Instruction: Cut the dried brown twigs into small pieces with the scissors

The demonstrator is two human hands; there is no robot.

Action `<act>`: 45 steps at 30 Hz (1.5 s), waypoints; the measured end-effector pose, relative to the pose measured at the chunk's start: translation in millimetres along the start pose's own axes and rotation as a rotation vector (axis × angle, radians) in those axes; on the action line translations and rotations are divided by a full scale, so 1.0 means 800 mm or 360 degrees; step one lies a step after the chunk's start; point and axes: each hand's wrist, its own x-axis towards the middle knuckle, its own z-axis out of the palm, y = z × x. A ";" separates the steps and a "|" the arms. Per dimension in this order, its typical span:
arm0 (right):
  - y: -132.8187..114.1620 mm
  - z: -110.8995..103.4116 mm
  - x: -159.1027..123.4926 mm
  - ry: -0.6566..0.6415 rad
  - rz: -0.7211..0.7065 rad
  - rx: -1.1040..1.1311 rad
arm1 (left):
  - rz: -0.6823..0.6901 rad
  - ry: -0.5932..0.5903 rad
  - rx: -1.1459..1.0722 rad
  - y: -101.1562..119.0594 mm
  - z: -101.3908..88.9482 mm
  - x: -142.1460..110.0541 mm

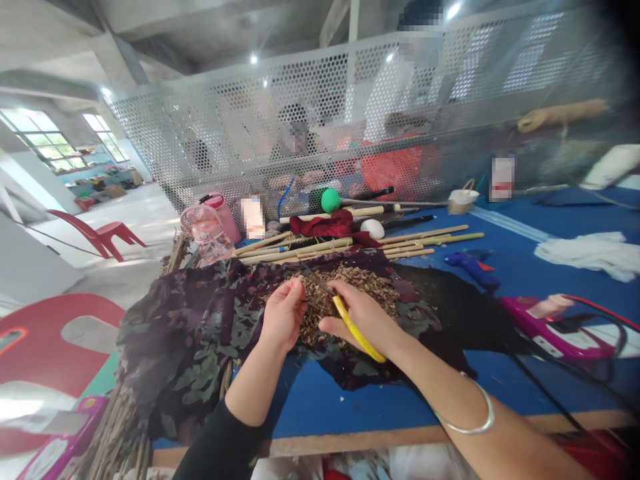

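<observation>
My right hand (367, 317) is wrapped round a yellow-handled cutter (356, 331). Its dark narrow tip points up and left, close to the other hand. With thumb and fingers pinched together, my left hand (285, 313) is closed at the left of the tool. What it pinches is too small to make out. Both hands are over a pile of brown, dry plant bits (370, 283). The pile lies on a dark floral cloth (200, 333) spread across the blue tabletop (320, 407).
Bamboo sticks (427, 240) lie behind the pile, near a green ball (331, 201) and a pink bag (213, 227). At right are a blue glue gun (473, 269) and a magenta device with cables (560, 330). A perforated screen (240, 133) stands behind, with people beyond it.
</observation>
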 end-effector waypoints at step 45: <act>0.001 0.029 -0.004 0.0243 -0.0134 -0.0284 | 0.0158 -0.0107 -0.0263 -0.016 0.022 -0.018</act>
